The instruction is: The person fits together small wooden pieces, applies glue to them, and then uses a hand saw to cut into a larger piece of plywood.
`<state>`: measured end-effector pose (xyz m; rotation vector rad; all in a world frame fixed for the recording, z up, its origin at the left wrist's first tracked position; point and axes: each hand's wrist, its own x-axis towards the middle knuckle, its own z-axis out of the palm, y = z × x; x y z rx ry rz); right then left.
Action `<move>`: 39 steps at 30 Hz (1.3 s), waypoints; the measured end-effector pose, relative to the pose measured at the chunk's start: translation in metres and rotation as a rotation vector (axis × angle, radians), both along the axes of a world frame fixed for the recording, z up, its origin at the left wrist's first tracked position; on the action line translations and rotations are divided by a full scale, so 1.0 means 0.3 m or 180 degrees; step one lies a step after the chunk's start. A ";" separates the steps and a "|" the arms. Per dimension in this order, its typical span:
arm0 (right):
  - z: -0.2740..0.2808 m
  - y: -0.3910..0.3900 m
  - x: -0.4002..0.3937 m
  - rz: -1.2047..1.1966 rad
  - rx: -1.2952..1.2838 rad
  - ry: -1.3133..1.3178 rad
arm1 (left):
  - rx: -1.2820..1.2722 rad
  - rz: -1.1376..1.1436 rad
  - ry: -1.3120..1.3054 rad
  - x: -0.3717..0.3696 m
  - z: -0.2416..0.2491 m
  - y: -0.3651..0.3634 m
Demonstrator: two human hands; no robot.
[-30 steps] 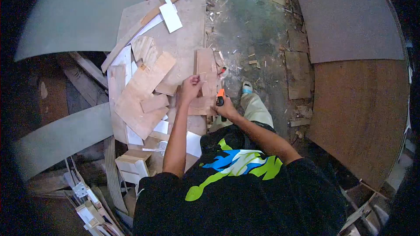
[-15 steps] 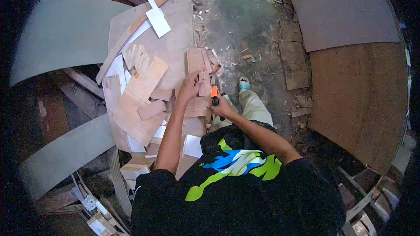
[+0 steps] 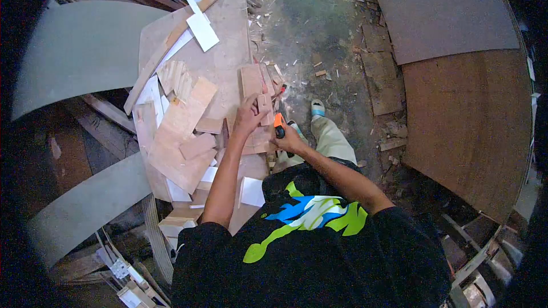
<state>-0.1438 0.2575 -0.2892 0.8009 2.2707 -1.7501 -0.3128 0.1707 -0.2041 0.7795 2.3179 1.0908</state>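
Observation:
My left hand (image 3: 249,116) grips a small wooden block (image 3: 265,109) near the right edge of the work board, fingers curled at its left side. The block overlaps a longer flat wood piece (image 3: 249,81) lying beyond it. My right hand (image 3: 291,140) is wrapped around an orange-and-black hand tool (image 3: 279,125), its orange part facing the block from close on the right. The tool's exact kind cannot be made out at this size. A small red-tipped item (image 3: 283,88) lies just past the block at the board's edge.
Plywood offcuts (image 3: 181,113) and white-faced pieces (image 3: 202,32) are scattered over the left of the board (image 3: 228,28). Curved grey panels (image 3: 85,51) stand at the left. Large brown sheets (image 3: 462,131) lie at the right. Wood scraps litter the floor (image 3: 305,34) near my feet.
The view has shifted slightly. My left hand still holds the small block and my right hand the orange-and-black tool, both in nearly the same place.

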 end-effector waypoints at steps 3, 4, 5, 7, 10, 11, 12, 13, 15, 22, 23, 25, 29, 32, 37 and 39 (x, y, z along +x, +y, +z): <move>0.018 0.013 -0.014 0.0197 0.0004 -0.0511 | 0.0170 0.0118 -0.0122 0.006 -0.031 -0.007; 0.033 0.014 -0.012 0.0097 -0.0027 -0.0364 | 0.0208 0.0138 -0.0141 0.006 -0.044 -0.008; 0.050 0.014 -0.006 -0.0003 -0.0058 -0.0218 | 0.0246 0.0158 -0.0161 0.003 -0.058 -0.008; 0.095 0.019 -0.007 -0.0089 -0.0074 -0.0101 | 0.0358 0.0198 -0.0264 0.003 -0.065 -0.008; 0.126 0.027 -0.011 -0.0054 0.0006 -0.0181 | 0.0467 0.0183 -0.0436 0.008 -0.063 0.008; 0.129 0.027 -0.012 -0.0037 0.0052 -0.0206 | 0.0423 0.0136 -0.0443 0.007 -0.061 0.014; 0.124 0.027 -0.015 -0.0019 0.0097 -0.0229 | 0.0379 0.0091 -0.0449 0.003 -0.046 0.022; 0.118 0.027 -0.017 0.0014 0.0098 -0.0291 | 0.0264 -0.0035 -0.0279 -0.002 -0.030 0.025; 0.104 0.028 -0.016 0.0075 0.0098 -0.0418 | 0.0034 -0.0289 0.0058 -0.013 -0.004 0.026; 0.126 0.036 -0.017 0.0155 -0.0167 -0.0215 | -0.0443 -0.0570 0.1063 -0.031 0.042 0.013; 0.132 0.042 -0.022 0.0203 -0.0221 -0.0313 | -0.0485 -0.0514 0.1118 -0.022 0.049 0.013; 0.136 0.049 -0.024 0.0268 -0.0256 -0.0418 | -0.0547 -0.0445 0.1155 -0.010 0.049 0.013; 0.097 0.043 -0.019 0.0248 -0.0342 -0.0419 | -0.0684 -0.0426 0.1081 -0.004 0.048 0.011; 0.074 0.031 -0.013 0.0139 -0.0282 -0.0318 | -0.0494 -0.0514 0.1526 -0.004 0.056 0.012; 0.062 0.020 -0.013 0.0084 0.0007 -0.0317 | -0.0357 -0.0633 0.1735 -0.014 0.025 0.013; 0.071 0.018 -0.017 0.0057 -0.0023 -0.0299 | -0.0386 -0.0672 0.1721 -0.017 0.021 0.015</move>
